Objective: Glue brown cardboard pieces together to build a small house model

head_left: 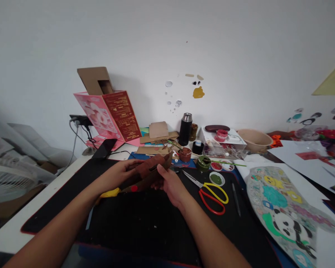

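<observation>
A brown, reddish piece [149, 167], seemingly painted cardboard, is held above the black mat [139, 227]. My left hand [124, 172] grips its left side, the fingers partly hidden behind it. On the right side, my right hand [167, 181] holds the piece with the thumb on its upper face. Below the piece, by my left wrist, a yellow handle [110, 193] and a red round spot [134, 188] show. Scissors [206, 190] with one yellow and one red handle lie open to the right of my right hand. Farther right is a dark pen [236, 199].
Paint jars [203, 163], a black thermos [185, 130] and cardboard pieces [158, 130] stand or lie behind the hands. A pink and red folder [108, 115] stands at the back left, near a phone [104, 148]. A sticker sheet [284, 212] lies right.
</observation>
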A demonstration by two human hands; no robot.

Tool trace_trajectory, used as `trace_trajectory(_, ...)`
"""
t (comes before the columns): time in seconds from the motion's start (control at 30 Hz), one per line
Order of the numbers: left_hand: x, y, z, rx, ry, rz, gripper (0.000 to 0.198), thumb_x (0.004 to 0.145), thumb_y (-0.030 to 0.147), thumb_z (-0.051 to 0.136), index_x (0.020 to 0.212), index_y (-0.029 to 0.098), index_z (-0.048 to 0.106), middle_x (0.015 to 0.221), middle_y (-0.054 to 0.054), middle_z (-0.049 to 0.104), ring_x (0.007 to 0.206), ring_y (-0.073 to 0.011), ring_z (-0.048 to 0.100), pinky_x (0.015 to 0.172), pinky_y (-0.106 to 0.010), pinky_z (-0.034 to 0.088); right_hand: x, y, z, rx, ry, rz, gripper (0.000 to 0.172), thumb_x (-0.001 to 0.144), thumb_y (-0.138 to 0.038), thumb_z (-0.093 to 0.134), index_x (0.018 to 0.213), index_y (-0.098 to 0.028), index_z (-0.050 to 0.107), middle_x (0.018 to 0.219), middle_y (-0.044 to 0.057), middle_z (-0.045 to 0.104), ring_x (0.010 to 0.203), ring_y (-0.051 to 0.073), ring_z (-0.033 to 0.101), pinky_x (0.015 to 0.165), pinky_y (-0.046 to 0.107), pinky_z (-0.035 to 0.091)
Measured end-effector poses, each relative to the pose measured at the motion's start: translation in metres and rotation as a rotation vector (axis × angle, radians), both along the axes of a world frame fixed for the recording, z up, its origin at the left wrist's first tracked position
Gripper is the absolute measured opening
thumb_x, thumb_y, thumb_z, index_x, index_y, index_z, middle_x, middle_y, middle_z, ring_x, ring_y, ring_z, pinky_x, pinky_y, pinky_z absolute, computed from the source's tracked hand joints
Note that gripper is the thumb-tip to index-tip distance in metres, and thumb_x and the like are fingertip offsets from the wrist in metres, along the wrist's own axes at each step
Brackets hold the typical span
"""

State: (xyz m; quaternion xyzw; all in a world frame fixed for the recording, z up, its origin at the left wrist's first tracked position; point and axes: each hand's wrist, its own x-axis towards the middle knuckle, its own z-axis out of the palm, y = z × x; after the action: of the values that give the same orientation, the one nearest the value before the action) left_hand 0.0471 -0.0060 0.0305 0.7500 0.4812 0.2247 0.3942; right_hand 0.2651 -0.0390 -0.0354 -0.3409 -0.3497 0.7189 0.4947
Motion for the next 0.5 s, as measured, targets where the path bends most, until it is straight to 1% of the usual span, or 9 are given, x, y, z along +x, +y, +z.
trace_trajectory(0.1,-0.009,-0.005,-0.003,-0.049,-0.04,0.013,0.06,0.088,0.062,0.061,0.132,0.023,0.07,0.129,-0.009,0.076,0.116,-0.033,0.073,0.1,-0.045,0.059,0.0,0.001,0.0,-0.008,0.012,-0.039,0.064,0.072,-0.073,0.082,0.095,-0.016,0.068,0.075,0.003,0.072,0.058,0.013,0.064,0.055,0.024,0.044)
trace_trajectory(0.17,-0.013,-0.01,-0.004,-0.042,-0.046,0.035,0.066,0.087,0.065,0.063,0.138,0.023,0.066,0.133,-0.009,0.075,0.122,-0.0343,0.07,0.103,-0.047,0.058,0.001,0.001,0.0,-0.011,0.016,-0.059,0.064,0.072,-0.074,0.082,0.095,-0.015,0.069,0.076,0.003,0.073,0.059,0.013,0.065,0.055,0.024,0.043)
trace_trajectory(0.23,-0.016,-0.015,-0.006,-0.031,-0.04,0.032,0.07,0.086,0.064,0.066,0.145,0.025,0.061,0.138,-0.009,0.072,0.128,-0.0344,0.067,0.106,-0.048,0.055,0.001,0.001,0.0,-0.012,0.015,-0.068,0.065,0.072,-0.074,0.082,0.096,-0.015,0.069,0.077,0.004,0.074,0.059,0.014,0.065,0.055,0.024,0.043)
trace_trajectory(0.33,-0.015,-0.02,-0.009,-0.025,-0.052,-0.007,0.071,0.086,0.057,0.071,0.149,0.028,0.056,0.143,-0.009,0.069,0.134,-0.0333,0.063,0.111,-0.048,0.052,0.001,0.001,0.0,-0.006,0.002,-0.079,0.063,0.073,-0.073,0.082,0.097,-0.016,0.069,0.078,0.005,0.075,0.06,0.014,0.066,0.056,0.024,0.042)
trace_trajectory(0.4,-0.012,-0.022,-0.01,-0.02,-0.061,-0.027,0.07,0.087,0.055,0.071,0.15,0.028,0.055,0.145,-0.009,0.067,0.135,-0.0328,0.062,0.113,-0.049,0.05,0.001,0.002,-0.002,0.001,-0.017,-0.082,0.063,0.073,-0.073,0.082,0.097,-0.016,0.069,0.076,0.004,0.074,0.06,0.014,0.065,0.056,0.024,0.042)
trace_trajectory(0.5,-0.005,-0.022,-0.008,0.003,-0.046,-0.025,0.069,0.088,0.056,0.07,0.149,0.026,0.054,0.149,-0.01,0.065,0.134,-0.033,0.063,0.113,-0.048,0.05,0.001,0.002,-0.003,0.012,-0.042,-0.092,0.064,0.072,-0.074,0.082,0.097,-0.016,0.069,0.074,0.004,0.073,0.059,0.014,0.065,0.055,0.024,0.041)
